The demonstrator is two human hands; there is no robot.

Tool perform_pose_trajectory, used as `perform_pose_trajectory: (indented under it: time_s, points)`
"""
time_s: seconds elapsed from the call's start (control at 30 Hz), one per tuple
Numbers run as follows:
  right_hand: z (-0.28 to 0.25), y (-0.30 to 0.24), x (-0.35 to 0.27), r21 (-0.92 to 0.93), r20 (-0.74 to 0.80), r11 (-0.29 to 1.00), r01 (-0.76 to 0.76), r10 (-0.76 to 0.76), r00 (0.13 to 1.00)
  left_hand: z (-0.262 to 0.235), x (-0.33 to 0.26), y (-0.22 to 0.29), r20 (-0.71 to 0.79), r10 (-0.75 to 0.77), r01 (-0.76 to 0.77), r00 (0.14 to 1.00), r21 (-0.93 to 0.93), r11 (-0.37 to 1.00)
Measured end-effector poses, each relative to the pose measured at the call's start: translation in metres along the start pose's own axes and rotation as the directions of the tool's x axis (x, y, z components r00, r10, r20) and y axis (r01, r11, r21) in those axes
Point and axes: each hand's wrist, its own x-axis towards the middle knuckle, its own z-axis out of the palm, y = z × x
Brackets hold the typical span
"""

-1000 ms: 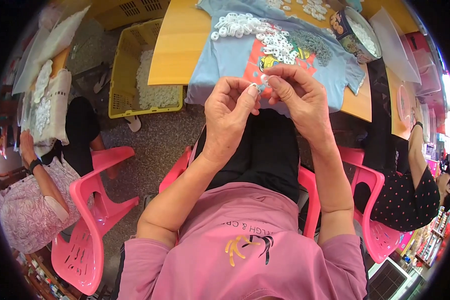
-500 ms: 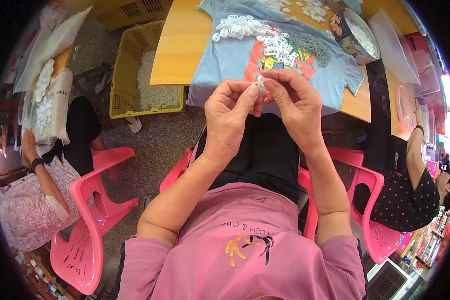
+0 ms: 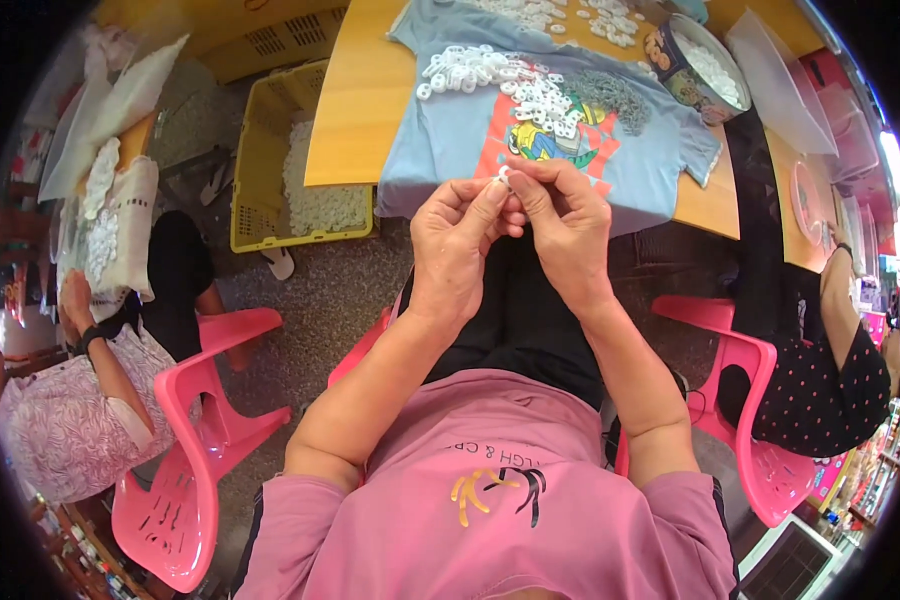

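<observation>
A small white plastic piece (image 3: 503, 174) with a ring-like end is pinched between my two hands, at the near edge of the table. My left hand (image 3: 453, 245) grips it with thumb and bent fingers. From the other side, the thumb and forefinger of my right hand (image 3: 567, 235) close on it too. Fingers hide most of the piece. Just beyond, a light blue T-shirt (image 3: 425, 150) with a coloured print covers the tabletop. On it lie a heap of oval white plastic pieces (image 3: 545, 108), a second white heap (image 3: 465, 68) and a pile of small grey metal parts (image 3: 612, 98).
A round tin (image 3: 685, 88) of white pieces stands at the table's far right. Left of the wooden table (image 3: 342, 130), a yellow crate (image 3: 242, 205) holds more. Pink chairs (image 3: 205, 400) flank me, with a person (image 3: 85, 400) at left and another person (image 3: 820, 395) at right.
Both hands have shifted slightly left, still pinching together. The white piece shows less between the fingertips, and the whole view has moved a little.
</observation>
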Motion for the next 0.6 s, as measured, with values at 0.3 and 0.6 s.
perform_pose_trajectory:
  time_s: [0.3,0.6]
  points:
    - [0.018,0.002,-0.006,0.094,-0.122,0.995,0.033,-0.021,0.992,0.005,0.0,-0.004,-0.044,0.274,-0.26,0.961,0.207,0.943]
    - [-0.018,-0.033,-0.003,0.35,0.146,0.924,-0.154,0.109,0.983,0.009,-0.003,0.002,0.225,0.248,-0.298,0.942,0.228,0.927]
